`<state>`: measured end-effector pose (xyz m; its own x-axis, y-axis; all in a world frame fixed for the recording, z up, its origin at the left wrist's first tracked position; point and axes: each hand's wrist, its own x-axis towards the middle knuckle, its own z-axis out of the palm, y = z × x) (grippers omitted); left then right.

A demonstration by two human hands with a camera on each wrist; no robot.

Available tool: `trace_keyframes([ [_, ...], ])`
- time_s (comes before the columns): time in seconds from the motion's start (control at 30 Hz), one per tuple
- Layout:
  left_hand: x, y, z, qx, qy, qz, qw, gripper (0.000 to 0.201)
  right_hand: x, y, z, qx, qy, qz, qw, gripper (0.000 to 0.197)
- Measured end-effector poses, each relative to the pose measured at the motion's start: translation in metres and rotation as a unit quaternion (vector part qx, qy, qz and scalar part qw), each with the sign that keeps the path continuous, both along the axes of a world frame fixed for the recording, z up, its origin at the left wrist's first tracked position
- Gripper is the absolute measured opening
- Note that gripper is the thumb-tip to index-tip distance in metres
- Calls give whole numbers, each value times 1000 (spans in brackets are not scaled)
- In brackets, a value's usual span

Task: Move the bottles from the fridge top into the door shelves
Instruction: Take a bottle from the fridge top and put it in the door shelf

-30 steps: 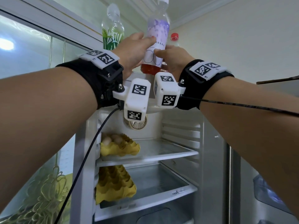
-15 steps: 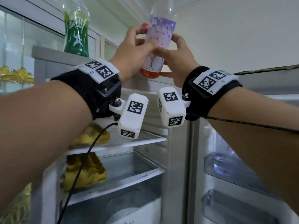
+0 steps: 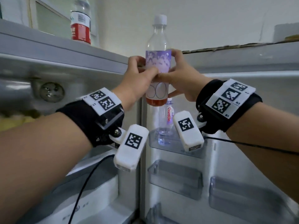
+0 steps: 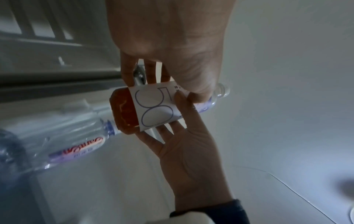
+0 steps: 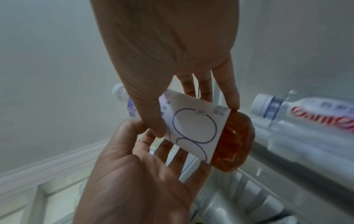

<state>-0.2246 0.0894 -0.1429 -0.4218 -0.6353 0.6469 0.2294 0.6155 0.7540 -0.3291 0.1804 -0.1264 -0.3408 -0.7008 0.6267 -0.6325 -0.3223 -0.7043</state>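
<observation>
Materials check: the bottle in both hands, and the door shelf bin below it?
Purple-label bottle: looks like clear thin plastic, glossy, since the wall behind shows through its upper part; white cap probably plastic; label a matte paper or film wrap, can't tell which. Held by left hand and right hand.
Door shelf bin: translucent smoky plastic, semi-gloss; the water bottle standing in it shows through the front wall.

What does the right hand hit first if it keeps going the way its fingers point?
The right hand already grips the purple-label bottle, so that bottle comes first. Past it, likely the left hand opposite; depth beyond is unclear.
</observation>
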Motion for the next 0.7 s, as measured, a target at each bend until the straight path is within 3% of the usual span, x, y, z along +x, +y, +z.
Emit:
trace_keyframes([
  [0.27, -50, 21, -31, 19, -58, -71, 996, 50, -43, 32, -32, 37, 11, -90, 995, 84],
  [0.7, -69, 25, -54, 2, -99, -41, 994, 49, -70, 14, -101, 61, -22, -182, 981, 82],
])
